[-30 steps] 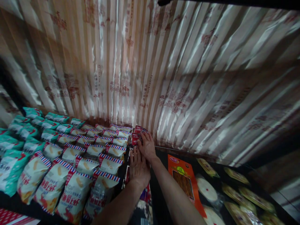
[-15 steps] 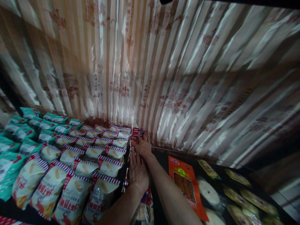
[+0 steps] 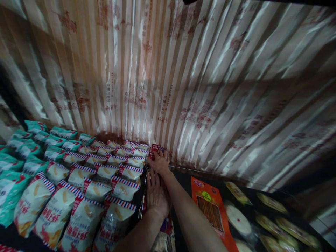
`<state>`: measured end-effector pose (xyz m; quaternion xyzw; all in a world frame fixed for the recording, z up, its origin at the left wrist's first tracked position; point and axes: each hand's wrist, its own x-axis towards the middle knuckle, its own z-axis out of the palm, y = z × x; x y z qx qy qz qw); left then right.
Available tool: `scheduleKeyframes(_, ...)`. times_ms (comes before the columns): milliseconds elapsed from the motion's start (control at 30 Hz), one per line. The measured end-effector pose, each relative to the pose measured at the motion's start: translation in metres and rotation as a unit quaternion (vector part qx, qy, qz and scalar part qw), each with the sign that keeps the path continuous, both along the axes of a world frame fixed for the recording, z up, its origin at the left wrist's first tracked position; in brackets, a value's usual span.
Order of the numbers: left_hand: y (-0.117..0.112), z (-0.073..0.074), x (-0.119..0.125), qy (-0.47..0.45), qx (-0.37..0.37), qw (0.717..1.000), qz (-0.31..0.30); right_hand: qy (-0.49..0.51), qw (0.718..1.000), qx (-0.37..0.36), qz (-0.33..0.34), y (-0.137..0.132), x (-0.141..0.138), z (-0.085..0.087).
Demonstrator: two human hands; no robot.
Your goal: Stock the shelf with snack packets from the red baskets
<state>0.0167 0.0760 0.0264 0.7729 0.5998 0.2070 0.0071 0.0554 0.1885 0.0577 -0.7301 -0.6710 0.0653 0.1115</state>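
My left hand point(image 3: 156, 197) lies flat, fingers stretched forward, on a row of dark red shiny packets. Just beyond it, my right hand point(image 3: 160, 162) rests with fingers spread on the far packets of that row. A red packet point(image 3: 158, 147) shows past its fingertips, against the curtain. Nearer to me, a packet with a silvery clear part point(image 3: 164, 240) sticks out below my left wrist. My forearms and hands hide most of the row.
White snack bags with striped tops point(image 3: 81, 220) stand in rows to the left, with teal bags point(image 3: 31, 148) beyond. An orange packet point(image 3: 210, 210), round white packs point(image 3: 238, 219) and yellowish flat packs point(image 3: 273, 203) lie right on the black surface. A printed pleated curtain point(image 3: 168, 77) hangs behind.
The whole view has shifted slightly. Both hands stay on the packet row; the right hand's fingers look a little more bent and spread.
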Motion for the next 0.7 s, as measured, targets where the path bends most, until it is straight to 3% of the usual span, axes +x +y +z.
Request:
scheduleKeyframes(167,-0.0015,0.0028,-0.0022,-0.013,-0.006,1.000,-0.006,0.022,1.000,0.005,-0.018,0.0010,0.0004,-0.0049)
scheduleKeyframes(400,-0.0014,0.0035,-0.0042,0.006,-0.006,1.000,-0.011,0.055,0.995,-0.023,-0.074,0.0008,-0.0016,0.0030)
scheduleKeyframes(700,-0.0025,0.0047,-0.0052,-0.005,-0.005,1.000,-0.015,0.010,0.998,-0.007,-0.065,0.0017,0.0006,-0.0001)
